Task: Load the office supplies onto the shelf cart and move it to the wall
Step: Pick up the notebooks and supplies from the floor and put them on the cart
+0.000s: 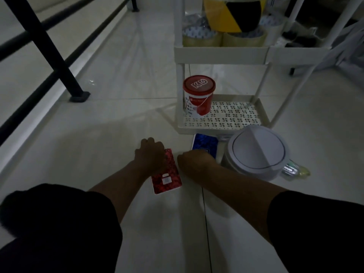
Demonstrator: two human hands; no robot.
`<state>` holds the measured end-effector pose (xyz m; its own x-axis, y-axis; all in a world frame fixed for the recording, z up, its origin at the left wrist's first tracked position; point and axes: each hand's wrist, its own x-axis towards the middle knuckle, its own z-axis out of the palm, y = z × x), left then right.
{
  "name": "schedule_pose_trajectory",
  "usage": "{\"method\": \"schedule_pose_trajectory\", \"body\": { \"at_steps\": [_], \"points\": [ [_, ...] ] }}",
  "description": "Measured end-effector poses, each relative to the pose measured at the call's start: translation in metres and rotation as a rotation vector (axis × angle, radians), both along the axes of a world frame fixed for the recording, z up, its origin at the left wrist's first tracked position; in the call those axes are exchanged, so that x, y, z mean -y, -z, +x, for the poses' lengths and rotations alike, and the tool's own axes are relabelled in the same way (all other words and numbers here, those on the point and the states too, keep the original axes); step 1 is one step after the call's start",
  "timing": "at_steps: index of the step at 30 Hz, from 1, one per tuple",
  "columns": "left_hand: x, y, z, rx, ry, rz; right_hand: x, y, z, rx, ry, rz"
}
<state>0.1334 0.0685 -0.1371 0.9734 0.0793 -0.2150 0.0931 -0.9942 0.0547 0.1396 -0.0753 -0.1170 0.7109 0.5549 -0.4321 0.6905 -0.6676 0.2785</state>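
Note:
A white shelf cart (pixel 220 53) stands ahead on the tiled floor. Its bottom tray (pixel 232 117) carries a red-lidded tub (pixel 198 95). The tier above holds rolls of tape, with a yellow-and-black roll (pixel 234 12) on top. On the floor in front lie a red notebook (pixel 169 178) and a blue notebook (pixel 204 143). My left hand (pixel 150 154) grips the red notebook's far end. My right hand (pixel 197 164) closes on the blue notebook's near end. A white lidded bin (pixel 256 152) stands right of my right hand.
A black metal railing (pixel 49 48) runs along the left, its foot bolted to the floor. A clear plastic item (pixel 295 169) lies behind the bin. A second white rack (pixel 307 42) adjoins the cart on the right. My dark-clothed knees fill the bottom corners.

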Motion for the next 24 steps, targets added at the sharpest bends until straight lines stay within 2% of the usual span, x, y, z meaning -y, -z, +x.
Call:
{"method": "schedule_pose_trajectory", "body": {
  "at_steps": [3,6,12,16,20,24],
  "points": [
    [-0.006,-0.010,0.001,-0.117,-0.121,-0.112,0.005,-0.008,-0.004,0.109,-0.051,0.019],
    [-0.011,-0.026,-0.001,-0.201,-0.313,-0.431,0.006,-0.022,-0.012,0.116,0.004,0.090],
    [-0.012,-0.072,-0.037,-0.132,-0.556,-0.793,0.023,-0.050,-0.030,0.083,0.064,0.204],
    [-0.004,-0.111,-0.065,-0.043,-0.650,-0.978,0.040,-0.090,-0.048,0.098,0.188,0.482],
    [0.015,-0.153,-0.088,0.061,-0.731,-1.120,0.064,-0.131,-0.062,0.156,0.338,0.878],
    [0.038,-0.196,-0.104,0.136,-0.731,-1.335,0.098,-0.182,-0.071,0.117,0.543,1.221]
  ]
}}
